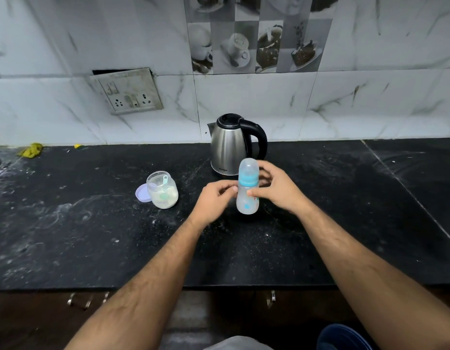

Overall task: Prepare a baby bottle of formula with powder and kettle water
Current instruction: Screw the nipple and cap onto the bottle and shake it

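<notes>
The baby bottle point(247, 190) stands upright on the tabletop point(92, 236), just in front of the kettle point(231, 145). The right hand point(277, 189) wraps its body; the left hand point(215, 199), fingers curled, touches its side. The open powder jar point(162, 190) sits to the bottle's left.

Home kitchen; kettle point(231, 145), tiled wall point(345, 97), countertop point(92, 236)
</notes>
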The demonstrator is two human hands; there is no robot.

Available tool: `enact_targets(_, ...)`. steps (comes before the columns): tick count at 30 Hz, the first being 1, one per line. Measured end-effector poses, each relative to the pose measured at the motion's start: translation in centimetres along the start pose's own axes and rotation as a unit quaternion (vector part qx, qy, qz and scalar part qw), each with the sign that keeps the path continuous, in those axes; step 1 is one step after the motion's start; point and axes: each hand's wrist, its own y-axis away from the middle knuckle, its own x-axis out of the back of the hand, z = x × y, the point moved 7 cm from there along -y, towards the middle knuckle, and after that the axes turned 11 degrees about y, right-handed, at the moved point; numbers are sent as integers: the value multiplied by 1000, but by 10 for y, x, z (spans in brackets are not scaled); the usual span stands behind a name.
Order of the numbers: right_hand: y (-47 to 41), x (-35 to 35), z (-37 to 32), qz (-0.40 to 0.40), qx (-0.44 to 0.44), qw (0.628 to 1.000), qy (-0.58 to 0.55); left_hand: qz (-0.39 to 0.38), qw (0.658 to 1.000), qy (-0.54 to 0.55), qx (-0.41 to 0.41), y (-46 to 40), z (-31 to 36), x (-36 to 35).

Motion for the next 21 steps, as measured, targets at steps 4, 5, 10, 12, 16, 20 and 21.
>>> enact_targets(4,-14,-10,25,17,-31,998,45,-18,998,-41,51,-12,-20,-8)
enact_targets(5,-19,-11,30,18,-40,998,53,-20,997,-46,64,-17,-24,-9)
enact_targets(10,-47,-17,51,12,-72,994,86,-20,990,-58,131,-46,-40,-14)
enact_targets(12,-60,-18,56,6,-77,991,109,-15,988,-58,143,-57,-47,-15)
enact_targets(16,-82,-18,71,3,-89,988,125,-15,985,-51,164,-75,-55,-20)
enact_targets(20,-99,-18,81,8,-102,984,143,-21,982,-46,181,-91,-62,-24)
enact_targets(21,-103,-18,83,8,-106,983,146,-18,982,-47,184,-95,-64,-24)
